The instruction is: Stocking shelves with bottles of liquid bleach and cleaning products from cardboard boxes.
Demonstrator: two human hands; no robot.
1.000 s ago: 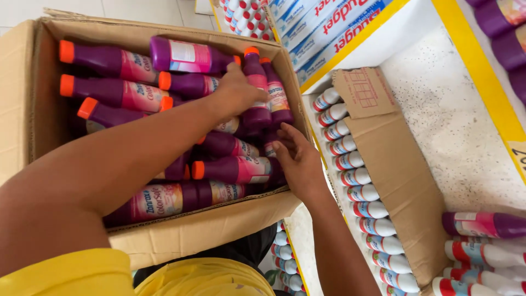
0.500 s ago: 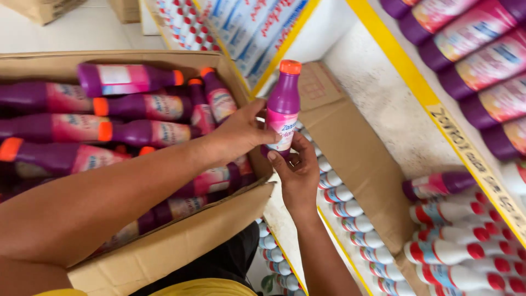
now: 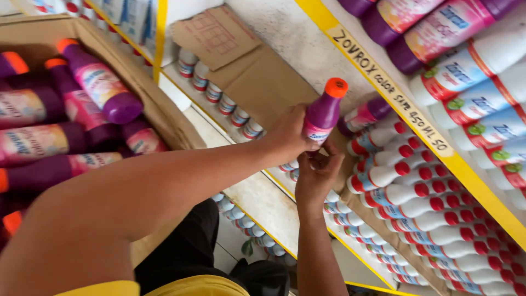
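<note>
Purple bottle (image 3: 322,116) | orange cap | both hands' grip, apparently | yellow shelf edge (image 3: 416,118)

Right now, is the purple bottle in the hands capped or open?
Capped. The purple bottle has its orange cap seated on the neck. The left hand grips its body and the right hand supports it from below.

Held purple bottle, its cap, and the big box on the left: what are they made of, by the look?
Purple bottle: likely plastic, glossy, with a soft sheen on its neck and a paper or film label. Orange cap: looks like opaque plastic, smooth. Box: brown cardboard, matte, with creased flaps. Both the left hand and the right hand grip the bottle.
</note>
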